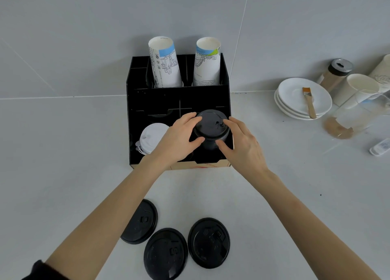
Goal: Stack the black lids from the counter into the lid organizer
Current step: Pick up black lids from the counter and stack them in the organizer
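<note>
1. Both hands on the stack of black lids (211,130) in the front-right slot of the organizer (135,119). Left hand (179,138) grips the stack's left side, thumb at front; right hand (242,144) grips the right side, fingertips on the rim.
2. Stack sits proud of the slot, top lid approx level.
3. To do it well: squeeze evenly from both sides, align rims so they nest, press straight down w/o tilting. Don't let go until the stack is seated.
4. Risk: uneven push cocks the top lid or knocks the white lids (150,137) in the next slot.
5. Still on the worktop (63,153): 3 loose black lids (165,253) near the front edge, lying close together.
</note>
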{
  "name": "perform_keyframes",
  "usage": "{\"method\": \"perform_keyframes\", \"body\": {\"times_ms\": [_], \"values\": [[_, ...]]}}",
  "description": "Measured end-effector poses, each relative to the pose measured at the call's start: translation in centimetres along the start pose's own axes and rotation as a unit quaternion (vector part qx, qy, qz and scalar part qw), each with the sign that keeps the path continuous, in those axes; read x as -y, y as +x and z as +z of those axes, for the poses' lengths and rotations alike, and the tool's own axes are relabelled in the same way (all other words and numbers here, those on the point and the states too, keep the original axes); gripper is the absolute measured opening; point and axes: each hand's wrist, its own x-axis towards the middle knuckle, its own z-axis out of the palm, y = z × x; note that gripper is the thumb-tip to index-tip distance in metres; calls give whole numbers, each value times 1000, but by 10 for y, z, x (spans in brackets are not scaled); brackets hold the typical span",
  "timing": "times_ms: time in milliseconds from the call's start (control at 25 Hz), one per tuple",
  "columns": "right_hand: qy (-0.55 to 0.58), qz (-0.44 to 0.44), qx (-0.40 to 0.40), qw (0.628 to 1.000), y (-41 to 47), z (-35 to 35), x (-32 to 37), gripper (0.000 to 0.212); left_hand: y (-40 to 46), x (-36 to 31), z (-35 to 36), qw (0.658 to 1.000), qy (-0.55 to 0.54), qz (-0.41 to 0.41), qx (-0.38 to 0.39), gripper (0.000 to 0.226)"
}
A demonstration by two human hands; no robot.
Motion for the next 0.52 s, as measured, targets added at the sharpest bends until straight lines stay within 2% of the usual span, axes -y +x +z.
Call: {"method": "perform_keyframes", "body": {"times_ms": [240, 520], "values": [[11, -22, 8, 1000, -27, -6, 3, 46, -40, -4, 1, 1000, -29, 4, -4, 53], [16, -29, 68, 997, -71, 3, -8, 46, -94, -1, 17, 997, -57, -11, 46, 53]]}}
